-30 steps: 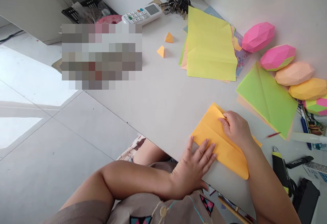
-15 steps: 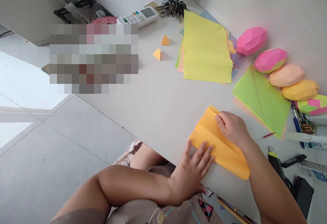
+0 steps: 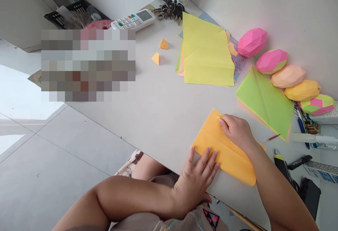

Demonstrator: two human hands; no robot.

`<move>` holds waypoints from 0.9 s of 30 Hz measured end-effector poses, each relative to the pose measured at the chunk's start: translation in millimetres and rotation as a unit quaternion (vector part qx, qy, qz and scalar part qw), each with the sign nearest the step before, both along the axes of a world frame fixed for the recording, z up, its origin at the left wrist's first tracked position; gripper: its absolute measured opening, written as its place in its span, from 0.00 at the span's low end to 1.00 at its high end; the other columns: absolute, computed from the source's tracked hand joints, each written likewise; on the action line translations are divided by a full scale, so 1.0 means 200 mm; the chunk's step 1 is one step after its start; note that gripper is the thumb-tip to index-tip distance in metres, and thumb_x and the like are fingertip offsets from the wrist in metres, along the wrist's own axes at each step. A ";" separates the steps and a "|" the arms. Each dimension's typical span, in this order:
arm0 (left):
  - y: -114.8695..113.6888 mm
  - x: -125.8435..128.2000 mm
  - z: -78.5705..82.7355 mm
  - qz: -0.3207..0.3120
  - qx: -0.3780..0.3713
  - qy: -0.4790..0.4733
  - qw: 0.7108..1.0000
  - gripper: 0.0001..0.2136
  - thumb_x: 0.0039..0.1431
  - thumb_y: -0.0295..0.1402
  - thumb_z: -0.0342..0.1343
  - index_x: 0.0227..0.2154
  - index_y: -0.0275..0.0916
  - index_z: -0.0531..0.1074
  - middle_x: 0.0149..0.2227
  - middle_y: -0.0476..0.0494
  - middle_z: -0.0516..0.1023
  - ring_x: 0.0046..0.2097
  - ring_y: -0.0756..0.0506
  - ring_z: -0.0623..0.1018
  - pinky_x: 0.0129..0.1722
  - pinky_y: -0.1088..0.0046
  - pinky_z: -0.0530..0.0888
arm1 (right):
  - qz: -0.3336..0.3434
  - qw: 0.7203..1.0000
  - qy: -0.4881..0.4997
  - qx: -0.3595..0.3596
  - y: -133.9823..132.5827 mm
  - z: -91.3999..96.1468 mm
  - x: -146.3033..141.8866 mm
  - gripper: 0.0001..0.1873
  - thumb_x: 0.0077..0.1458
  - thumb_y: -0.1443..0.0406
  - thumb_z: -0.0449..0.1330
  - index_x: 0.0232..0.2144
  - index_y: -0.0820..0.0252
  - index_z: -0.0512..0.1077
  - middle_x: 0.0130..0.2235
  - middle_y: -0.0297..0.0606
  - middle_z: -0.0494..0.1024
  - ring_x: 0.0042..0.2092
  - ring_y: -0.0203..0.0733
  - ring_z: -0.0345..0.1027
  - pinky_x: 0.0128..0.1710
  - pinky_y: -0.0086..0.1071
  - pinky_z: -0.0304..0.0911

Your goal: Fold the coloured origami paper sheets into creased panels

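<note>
An orange sheet of paper (image 3: pixel 212 140), folded with a crease along its length, lies near the front edge of the white table (image 3: pixel 163 108). My left hand (image 3: pixel 198 178) lies flat on its near corner, fingers stretched out and spread. My right hand (image 3: pixel 237 132) rests on the upper part of the sheet, its fingers curled and pressed down along the fold near the far corner.
A yellow sheet (image 3: pixel 206 53) on a paper stack lies further back, a green folded sheet (image 3: pixel 265 101) to the right. Several faceted paper shapes (image 3: pixel 271 60) line the wall. Two small orange pyramids (image 3: pixel 160 51), a phone (image 3: pixel 133 19), keys (image 3: pixel 169 7), pens and markers (image 3: pixel 301 160) lie around.
My right hand's fingers have slid a little along the fold toward the sheet's far corner. My left hand stays flat on the near corner. The view has shifted slightly.
</note>
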State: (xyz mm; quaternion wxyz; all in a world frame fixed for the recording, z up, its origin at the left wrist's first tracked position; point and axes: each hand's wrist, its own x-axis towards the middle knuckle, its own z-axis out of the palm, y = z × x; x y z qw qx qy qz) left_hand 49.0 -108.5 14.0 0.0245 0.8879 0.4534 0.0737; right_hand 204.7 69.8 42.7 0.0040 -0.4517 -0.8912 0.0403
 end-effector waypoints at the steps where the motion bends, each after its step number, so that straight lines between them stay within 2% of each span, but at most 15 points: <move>1: 0.00 0.00 0.00 0.000 0.001 0.002 1.000 0.45 0.45 0.67 0.50 0.63 0.44 0.58 0.67 0.38 0.51 0.67 0.29 0.47 0.58 0.36 0.54 | -0.002 1.000 -0.001 0.000 0.00 0.00 0.00 0.18 0.62 0.60 0.44 0.21 0.56 0.53 0.17 0.29 0.60 0.20 0.34 0.52 0.21 0.28 0.44; 9: 0.00 -0.01 0.00 -0.005 0.003 0.003 1.000 0.46 0.45 0.67 0.50 0.63 0.43 0.57 0.67 0.37 0.51 0.67 0.29 0.48 0.58 0.36 0.53 | 0.000 1.000 -0.009 -0.015 0.01 0.01 -0.01 0.19 0.63 0.60 0.44 0.20 0.56 0.50 0.17 0.28 0.58 0.19 0.33 0.49 0.21 0.28 0.43; 21: 0.00 -0.01 0.00 -0.009 0.009 0.001 1.000 0.46 0.45 0.67 0.50 0.63 0.43 0.58 0.67 0.38 0.52 0.67 0.28 0.47 0.58 0.36 0.53 | -0.009 1.000 -0.011 -0.017 0.02 0.00 -0.01 0.21 0.63 0.57 0.43 0.19 0.57 0.54 0.17 0.30 0.61 0.19 0.33 0.50 0.22 0.29 0.44; 27: 0.00 -0.01 0.00 -0.006 0.010 -0.001 1.000 0.46 0.45 0.67 0.51 0.62 0.43 0.58 0.67 0.37 0.51 0.67 0.28 0.47 0.58 0.34 0.50 | -0.003 1.000 -0.009 -0.015 0.02 0.01 -0.01 0.21 0.63 0.58 0.43 0.18 0.56 0.52 0.16 0.29 0.59 0.19 0.34 0.50 0.22 0.29 0.44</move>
